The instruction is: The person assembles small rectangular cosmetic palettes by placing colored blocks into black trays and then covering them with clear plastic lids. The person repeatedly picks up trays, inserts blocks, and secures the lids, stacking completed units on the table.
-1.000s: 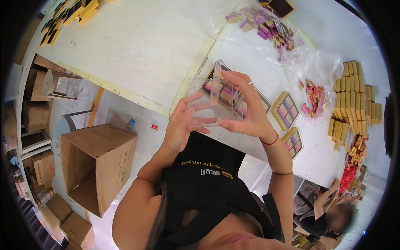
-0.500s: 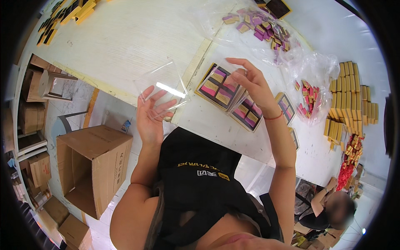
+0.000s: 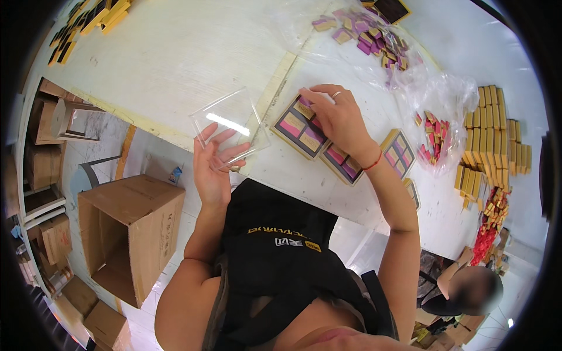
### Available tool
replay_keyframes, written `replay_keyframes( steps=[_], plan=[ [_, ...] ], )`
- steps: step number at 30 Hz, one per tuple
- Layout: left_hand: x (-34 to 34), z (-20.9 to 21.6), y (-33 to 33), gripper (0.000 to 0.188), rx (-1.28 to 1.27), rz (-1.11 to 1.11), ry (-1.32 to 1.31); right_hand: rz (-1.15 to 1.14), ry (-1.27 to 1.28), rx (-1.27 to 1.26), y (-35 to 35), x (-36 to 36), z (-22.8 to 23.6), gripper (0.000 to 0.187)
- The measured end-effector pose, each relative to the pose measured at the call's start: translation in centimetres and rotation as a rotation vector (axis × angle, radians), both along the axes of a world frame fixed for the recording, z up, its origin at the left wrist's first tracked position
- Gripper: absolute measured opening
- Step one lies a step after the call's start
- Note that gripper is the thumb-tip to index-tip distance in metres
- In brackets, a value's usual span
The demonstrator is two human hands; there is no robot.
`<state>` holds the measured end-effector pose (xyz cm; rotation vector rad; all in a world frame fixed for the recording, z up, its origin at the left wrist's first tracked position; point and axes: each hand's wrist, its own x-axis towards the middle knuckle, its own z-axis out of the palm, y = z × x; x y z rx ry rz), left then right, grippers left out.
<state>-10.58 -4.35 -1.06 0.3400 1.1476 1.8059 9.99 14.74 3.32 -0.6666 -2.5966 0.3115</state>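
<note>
My left hand (image 3: 213,167) holds a clear square plastic lid (image 3: 249,108) tilted above the table edge, its fingers showing through the plastic. My right hand (image 3: 339,117) lies over a square box (image 3: 285,140) with a gold rim and dark dividers, holding pink, purple and gold small packs. Its fingers are bent together at the box's far corner, and the palm hides the box's right part. Beside it, a second such box (image 3: 341,165) lies partly under the right wrist. A third filled box (image 3: 399,149) is to the right of the forearm.
Clear plastic bags hold purple-and-gold packs (image 3: 374,44) and red-and-gold packs (image 3: 433,137). Stacked gold boxes (image 3: 489,128) stand at the right; black-and-gold trays (image 3: 96,17) lie far left. An open carton (image 3: 132,234) sits below the table's left side. Another person (image 3: 468,292) is at lower right.
My right hand has come down and to the left onto the box, its fingers now at the far corner. My left hand keeps the clear lid in nearly the same place.
</note>
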Motion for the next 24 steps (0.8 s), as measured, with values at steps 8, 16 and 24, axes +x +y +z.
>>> replay_keyframes(
  steps=[8,16,24],
  plan=[
    [3.8,3.3,0.5,0.053,0.118,-0.169,0.171,0.031,0.533,-0.681,-7.1,2.4,5.0,0.058],
    [6.1,3.5,4.7,0.096,0.242,-0.452,1.420,-1.118,1.366,-0.334,-22.5,21.6,0.9,0.056],
    [6.6,0.4,7.3,0.077,0.098,-0.320,1.588,-2.313,1.394,-0.387,-49.1,38.5,-23.1,0.051]
  ],
)
